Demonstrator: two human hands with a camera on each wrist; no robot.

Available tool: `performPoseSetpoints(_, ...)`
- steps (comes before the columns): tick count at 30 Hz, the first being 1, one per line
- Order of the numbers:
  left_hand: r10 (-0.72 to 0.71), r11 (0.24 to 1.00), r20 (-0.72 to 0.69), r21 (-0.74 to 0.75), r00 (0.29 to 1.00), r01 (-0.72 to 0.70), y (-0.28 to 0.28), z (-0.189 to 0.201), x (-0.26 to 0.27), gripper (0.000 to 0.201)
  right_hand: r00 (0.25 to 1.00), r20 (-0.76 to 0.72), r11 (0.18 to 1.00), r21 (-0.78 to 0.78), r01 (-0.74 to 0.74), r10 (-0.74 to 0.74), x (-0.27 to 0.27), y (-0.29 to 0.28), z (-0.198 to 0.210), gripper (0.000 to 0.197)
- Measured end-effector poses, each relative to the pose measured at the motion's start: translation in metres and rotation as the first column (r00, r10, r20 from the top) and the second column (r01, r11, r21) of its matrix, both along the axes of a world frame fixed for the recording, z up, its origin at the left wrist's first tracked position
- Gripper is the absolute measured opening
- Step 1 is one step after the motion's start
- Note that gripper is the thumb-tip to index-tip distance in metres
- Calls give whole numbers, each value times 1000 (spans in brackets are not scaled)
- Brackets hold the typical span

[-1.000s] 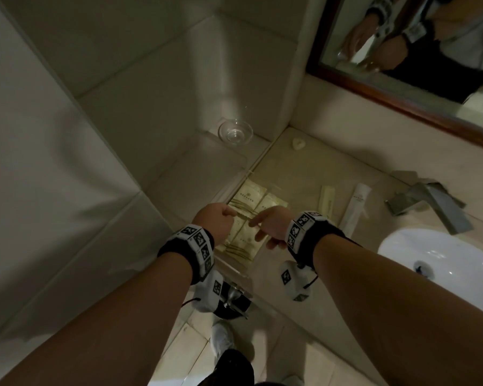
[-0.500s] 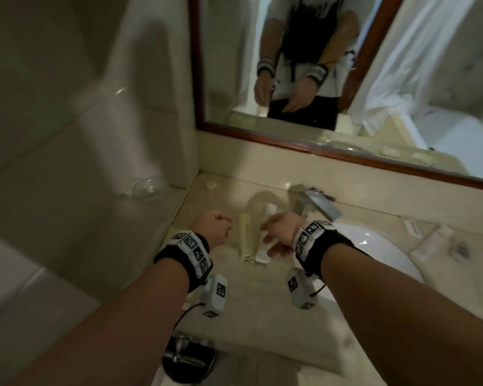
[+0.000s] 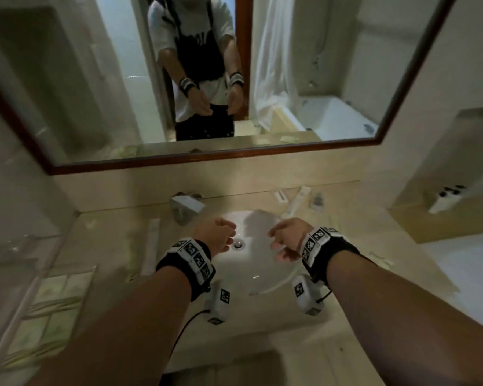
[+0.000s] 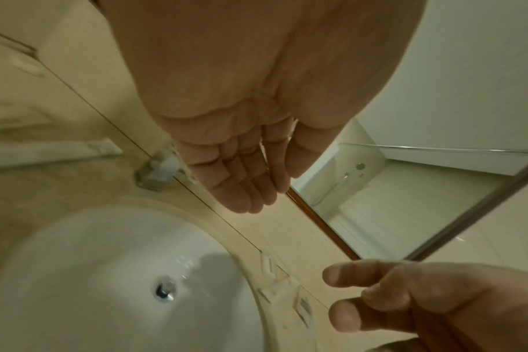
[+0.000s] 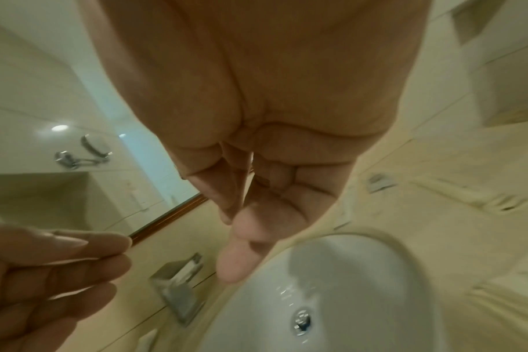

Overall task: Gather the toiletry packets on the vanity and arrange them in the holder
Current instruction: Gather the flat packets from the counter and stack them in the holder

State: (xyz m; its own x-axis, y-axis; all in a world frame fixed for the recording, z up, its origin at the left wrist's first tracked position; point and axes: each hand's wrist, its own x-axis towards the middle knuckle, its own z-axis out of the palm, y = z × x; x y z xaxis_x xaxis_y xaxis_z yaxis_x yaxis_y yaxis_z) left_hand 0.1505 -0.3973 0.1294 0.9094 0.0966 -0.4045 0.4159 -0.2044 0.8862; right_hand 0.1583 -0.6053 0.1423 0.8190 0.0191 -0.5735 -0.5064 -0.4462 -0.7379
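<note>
Both my hands hover empty over the white sink (image 3: pixel 262 277). My left hand (image 3: pixel 219 234) has relaxed, nearly straight fingers (image 4: pixel 244 183). My right hand (image 3: pixel 286 240) hangs loosely curled (image 5: pixel 250 214) and holds nothing. The clear holder (image 3: pixel 25 302) sits at the lower left with several pale green packets (image 3: pixel 53 310) lying in it. A long white packet (image 3: pixel 151 246) lies left of the sink. Behind the sink on the right lie a small box (image 3: pixel 280 195), a white tube (image 3: pixel 297 201) and a small sachet (image 3: pixel 317 199). Another packet (image 3: pixel 381 259) lies right of my right wrist.
A chrome faucet (image 3: pixel 186 206) stands behind the sink, under a wood-framed mirror (image 3: pixel 234 156). The beige vanity top (image 3: pixel 374 302) runs to a wall niche (image 3: pixel 444 196) on the right. A glass shelf (image 3: pixel 17 246) is mounted on the left wall.
The view has swung right from the holder to the sink. Both hands have moved from above the holder's packets to over the basin, and the right fingers have loosened.
</note>
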Motion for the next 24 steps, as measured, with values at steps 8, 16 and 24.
performPoseSetpoints(8, -111, 992, 17, 54, 994, 110, -125, 11, -3, 17, 981, -10, 981, 6, 193, -193, -28, -145, -4, 24)
performPoseSetpoints(16, -239, 969, -46, 48, 970, 241, -190, -6, 1, 13, 947, 21, 947, -20, 321, -321, -48, -216, -32, 18)
performPoseSetpoints(24, -344, 938, -173, -26, 923, 345, -227, -42, 25, 8, 927, -33, 923, -115, 368, -374, -51, -255, -55, 20)
